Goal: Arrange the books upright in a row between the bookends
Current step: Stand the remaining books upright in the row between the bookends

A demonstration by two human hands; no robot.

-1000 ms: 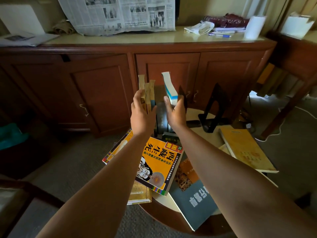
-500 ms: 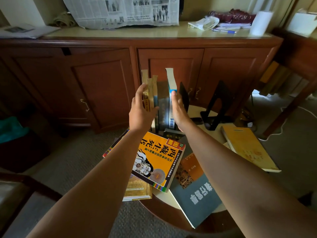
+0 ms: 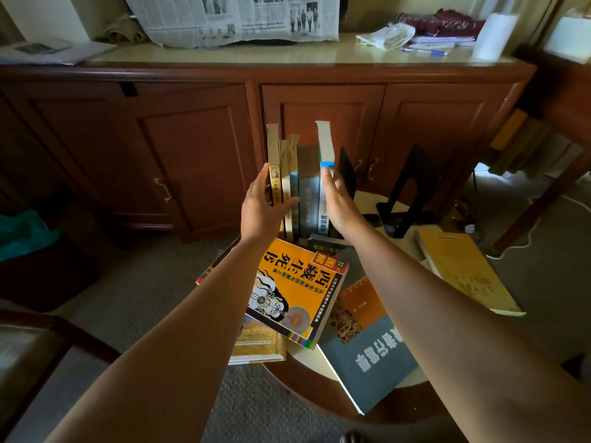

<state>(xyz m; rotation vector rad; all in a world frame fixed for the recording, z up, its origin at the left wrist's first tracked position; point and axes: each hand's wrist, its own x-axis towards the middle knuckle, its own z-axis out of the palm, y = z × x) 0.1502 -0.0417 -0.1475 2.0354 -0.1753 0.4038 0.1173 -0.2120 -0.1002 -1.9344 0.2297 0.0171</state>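
The left hand (image 3: 260, 206), grip released, braced flat against the outer cover of the upright books (image 3: 308, 193) on the worktop (image 3: 366, 199). The right hand (image 3: 339, 203), also unclenched, pressed them together, likely so none toppled before the black bookend (image 3: 347, 167) closed in.

On the counter (image 3: 366, 201), upright books (image 3: 300, 187) stand in a row, a bookend (image 3: 347, 177) just right of them, a second bookend (image 3: 412, 187) farther right. Loose books (image 3: 287, 289) lie in front; a cabinet (image 3: 192, 155) stands behind.
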